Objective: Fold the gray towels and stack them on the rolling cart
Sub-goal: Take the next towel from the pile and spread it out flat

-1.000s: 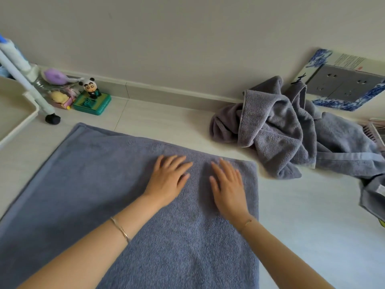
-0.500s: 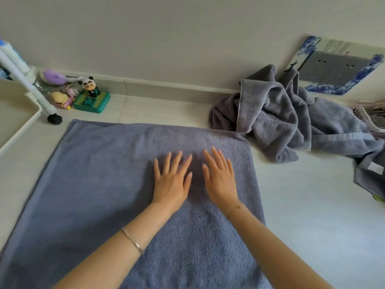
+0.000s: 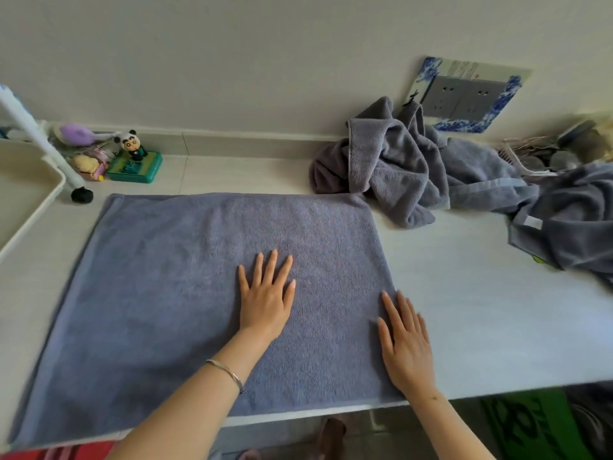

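Gray terry-cloth towel (image 3: pixel 199 293) spread flat on the white bench (image 3: pixel 481 327).
Left hand (image 3: pixel 265 307), right hand (image 3: pixel 406 346) lie flat on it, grips holding nothing; smoothing outward to the edges should square the fold.

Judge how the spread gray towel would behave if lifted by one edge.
Probably floppy: the gray towel lies flat on the table, and the crumpled towels nearby hold soft folds. Its thick terry pile suggests some weight and grip, so it likely drags rather than slides.
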A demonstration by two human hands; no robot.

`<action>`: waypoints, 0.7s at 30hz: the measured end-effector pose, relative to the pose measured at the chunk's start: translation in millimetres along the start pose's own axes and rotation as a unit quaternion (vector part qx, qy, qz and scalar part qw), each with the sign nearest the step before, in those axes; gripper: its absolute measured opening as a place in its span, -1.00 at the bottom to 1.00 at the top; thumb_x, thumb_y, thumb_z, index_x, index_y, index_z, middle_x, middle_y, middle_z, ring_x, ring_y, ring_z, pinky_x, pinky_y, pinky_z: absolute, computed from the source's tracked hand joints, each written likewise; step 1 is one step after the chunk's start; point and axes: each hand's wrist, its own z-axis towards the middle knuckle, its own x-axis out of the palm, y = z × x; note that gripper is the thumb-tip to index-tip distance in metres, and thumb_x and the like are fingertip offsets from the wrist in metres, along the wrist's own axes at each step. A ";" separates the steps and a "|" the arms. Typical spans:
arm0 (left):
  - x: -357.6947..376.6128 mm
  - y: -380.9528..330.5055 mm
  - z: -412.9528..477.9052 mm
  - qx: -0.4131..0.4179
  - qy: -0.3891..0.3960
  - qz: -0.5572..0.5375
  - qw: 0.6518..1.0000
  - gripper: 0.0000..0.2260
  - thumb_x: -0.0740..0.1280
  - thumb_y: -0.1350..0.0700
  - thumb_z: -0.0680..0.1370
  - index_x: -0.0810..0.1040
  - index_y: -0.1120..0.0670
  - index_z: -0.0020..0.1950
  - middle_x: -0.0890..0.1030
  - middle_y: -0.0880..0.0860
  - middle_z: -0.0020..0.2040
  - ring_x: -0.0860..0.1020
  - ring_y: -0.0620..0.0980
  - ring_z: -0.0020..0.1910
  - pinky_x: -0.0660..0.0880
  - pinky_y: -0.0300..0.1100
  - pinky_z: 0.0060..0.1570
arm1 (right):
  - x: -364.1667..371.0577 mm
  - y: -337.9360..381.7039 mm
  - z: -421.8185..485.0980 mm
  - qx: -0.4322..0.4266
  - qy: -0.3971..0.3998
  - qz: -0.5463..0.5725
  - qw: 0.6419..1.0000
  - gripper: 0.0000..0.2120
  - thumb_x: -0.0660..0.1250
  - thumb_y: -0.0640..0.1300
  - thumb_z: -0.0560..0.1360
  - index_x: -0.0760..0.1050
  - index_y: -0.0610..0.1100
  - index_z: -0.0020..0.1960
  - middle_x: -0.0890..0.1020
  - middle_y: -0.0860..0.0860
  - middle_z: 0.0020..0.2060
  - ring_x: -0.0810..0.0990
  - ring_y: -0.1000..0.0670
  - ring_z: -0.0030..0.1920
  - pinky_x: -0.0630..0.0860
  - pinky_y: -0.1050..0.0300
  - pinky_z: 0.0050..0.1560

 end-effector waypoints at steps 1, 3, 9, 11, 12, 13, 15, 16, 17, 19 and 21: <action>-1.0 0.4 -6.5 0.010 0.004 -0.001 1.000 -0.40 -0.31 -0.22 0.54 0.06 -0.08 0.53 0.09 0.03 0.55 0.01 0.13 0.54 -0.21 0.21 0.42 | -2.4 -3.7 -5.0 0.015 -0.007 0.004 1.000 -0.47 -0.21 0.25 0.56 -0.10 0.22 0.51 0.00 0.13 0.53 -0.05 0.04 0.54 -0.16 0.07 0.52; -1.7 1.1 -22.9 0.030 0.001 -0.019 0.999 -0.30 -0.45 -0.28 0.50 0.03 -0.08 0.54 0.03 0.02 0.56 -0.04 0.12 0.54 -0.25 0.16 0.41 | -6.1 1.7 -8.3 0.023 -0.042 -0.004 0.999 -0.45 -0.21 0.21 0.57 -0.01 0.12 0.53 0.02 0.08 0.53 -0.04 0.00 0.54 -0.14 0.01 0.52; 3.5 -2.3 -84.2 0.070 0.022 0.007 0.997 -0.50 -0.17 -0.18 0.62 0.30 -0.05 0.45 0.37 0.05 0.45 0.34 0.17 0.42 0.07 0.23 0.33 | 18.7 89.3 -13.2 -0.073 -0.032 0.008 0.997 -0.48 -0.14 0.16 0.62 0.25 0.01 0.48 0.25 0.00 0.48 0.16 -0.05 0.50 -0.08 0.03 0.48; 2.6 2.5 -90.5 0.061 0.016 0.004 0.998 -0.53 -0.05 -0.16 0.60 0.32 -0.07 0.45 0.37 0.04 0.45 0.34 0.15 0.42 0.07 0.24 0.32 | 29.6 97.9 -17.9 -0.085 -0.011 -0.004 0.996 -0.49 -0.10 0.17 0.61 0.24 0.04 0.49 0.26 0.02 0.48 0.18 -0.04 0.49 -0.06 0.03 0.48; 2.1 6.0 -91.9 0.055 0.010 0.002 0.998 -0.53 0.00 -0.15 0.58 0.33 -0.07 0.45 0.37 0.04 0.45 0.33 0.15 0.42 0.07 0.24 0.33 | 30.8 96.4 -19.1 -0.083 -0.009 -0.009 0.996 -0.50 -0.06 0.17 0.60 0.23 0.06 0.49 0.26 0.03 0.48 0.18 -0.03 0.49 -0.05 0.04 0.48; 2.0 10.3 -92.2 0.047 0.004 0.002 0.999 -0.53 0.02 -0.15 0.57 0.34 -0.07 0.44 0.36 0.03 0.45 0.33 0.16 0.42 0.06 0.25 0.33 | 30.2 93.0 -19.2 -0.079 -0.010 -0.013 0.997 -0.50 -0.04 0.17 0.60 0.22 0.07 0.49 0.26 0.03 0.48 0.18 -0.03 0.49 -0.05 0.04 0.48; 0.2 23.2 -95.9 0.020 0.006 0.001 1.000 -0.51 0.00 -0.16 0.56 0.32 -0.07 0.46 0.33 0.03 0.47 0.28 0.17 0.45 0.03 0.29 0.37 | 27.5 83.9 -21.1 -0.079 -0.008 -0.028 0.996 -0.49 -0.06 0.18 0.59 0.19 0.09 0.50 0.24 0.05 0.49 0.16 -0.02 0.50 -0.08 0.06 0.48; -1.3 31.2 -96.6 -0.004 0.009 -0.002 1.000 -0.49 -0.04 -0.18 0.56 0.27 -0.08 0.48 0.29 0.02 0.49 0.23 0.17 0.47 -0.02 0.31 0.38 | 25.9 79.5 -21.5 -0.078 -0.006 -0.033 0.996 -0.48 -0.08 0.20 0.58 0.17 0.10 0.50 0.22 0.06 0.49 0.14 -0.01 0.51 -0.10 0.07 0.48; -3.6 40.6 -98.0 -0.033 0.013 -0.006 0.999 -0.45 -0.10 -0.21 0.55 0.21 -0.10 0.50 0.22 0.01 0.52 0.15 0.18 0.50 -0.09 0.32 0.38 | 24.5 76.4 -23.0 -0.077 -0.006 -0.036 0.996 -0.47 -0.11 0.22 0.58 0.16 0.11 0.51 0.21 0.07 0.50 0.13 -0.01 0.51 -0.12 0.08 0.48; -8.1 57.9 -98.9 -0.077 0.011 -0.003 0.997 -0.39 -0.24 -0.26 0.50 0.08 -0.13 0.53 0.09 -0.02 0.56 -0.01 0.18 0.53 -0.22 0.31 0.38 | 22.5 69.7 -26.7 -0.074 -0.007 -0.039 0.996 -0.45 -0.16 0.24 0.57 0.13 0.12 0.51 0.17 0.09 0.51 0.08 0.01 0.52 -0.17 0.11 0.48; -14.9 66.8 -102.2 -0.084 0.008 0.002 0.996 -0.34 -0.31 -0.27 0.47 0.05 -0.14 0.54 0.05 -0.03 0.56 -0.04 0.17 0.54 -0.21 0.31 0.38 | 21.9 62.8 -32.2 -0.076 -0.009 -0.035 0.996 -0.44 -0.16 0.24 0.57 0.14 0.11 0.51 0.17 0.09 0.50 0.07 0.02 0.52 -0.19 0.11 0.49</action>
